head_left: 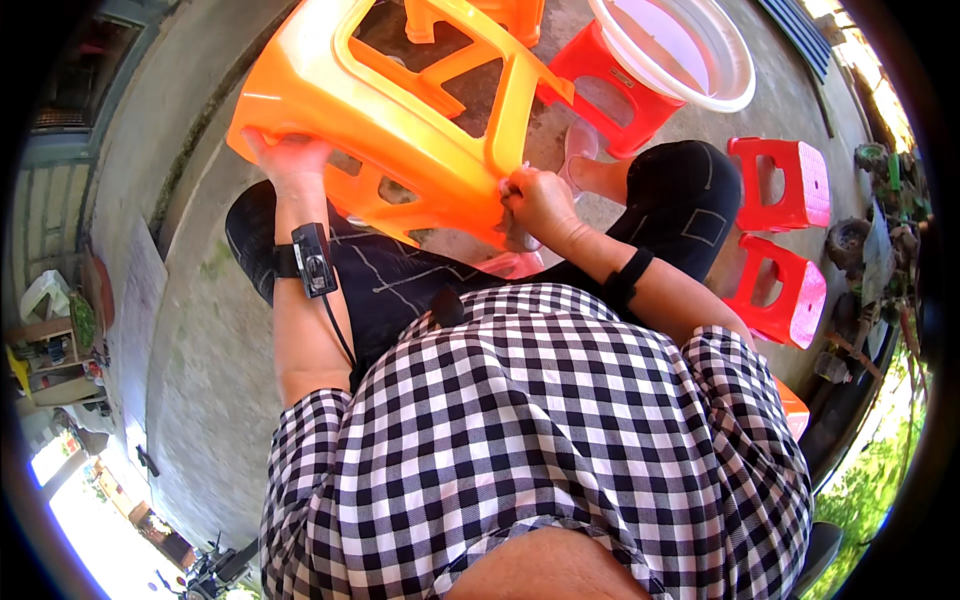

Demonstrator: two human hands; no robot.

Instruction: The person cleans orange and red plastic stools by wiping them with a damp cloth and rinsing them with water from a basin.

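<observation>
A large orange plastic stool is held tilted on its side above my lap. My left hand grips its seat end at the left, with the fingers partly hidden behind the plastic. At the stool's lower right, my right hand is closed on a bunched greyish cloth, pressed against a leg end. Most of the cloth is hidden by the fingers.
A white basin of cloudy liquid rests on a red stool at the far right. Two smaller red stools stand farther right. Another orange stool is at the top. Concrete floor lies to the left.
</observation>
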